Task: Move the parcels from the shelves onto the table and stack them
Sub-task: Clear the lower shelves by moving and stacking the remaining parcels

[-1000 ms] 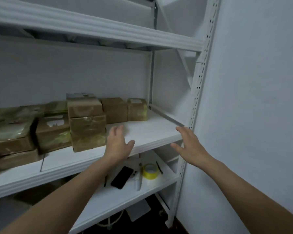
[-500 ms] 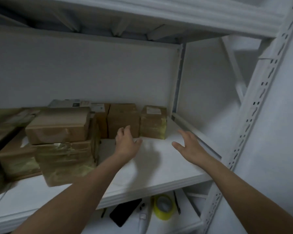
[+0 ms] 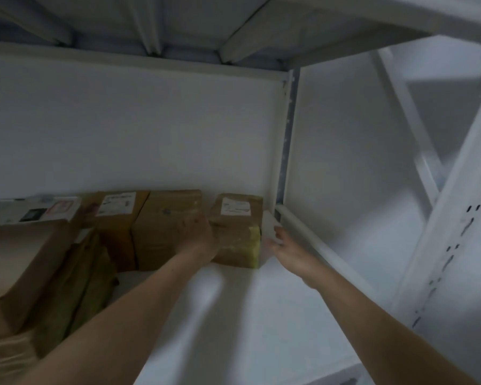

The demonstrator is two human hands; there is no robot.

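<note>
A small brown parcel (image 3: 238,240) with a white label on top and yellowish tape on its right corner stands at the back right of the white shelf board (image 3: 233,315). My left hand (image 3: 197,240) lies against its left side, fingers reaching into the gap beside the neighbouring parcel (image 3: 161,226); the fingertips are blurred. My right hand (image 3: 288,250) is spread with straight fingers just right of the parcel, fingertips at its right face. More brown parcels (image 3: 117,218) line the back, and a taped stack (image 3: 25,259) fills the left.
The shelf above (image 3: 233,23) hangs low overhead. A white side rail (image 3: 317,245) runs along the shelf's right edge, with a perforated upright post (image 3: 453,245) beyond it. White wall lies behind the parcels.
Both hands have reached further back along the shelf to either side of the small parcel. The view has moved in under the upper shelf, so the lower shelf is out of sight.
</note>
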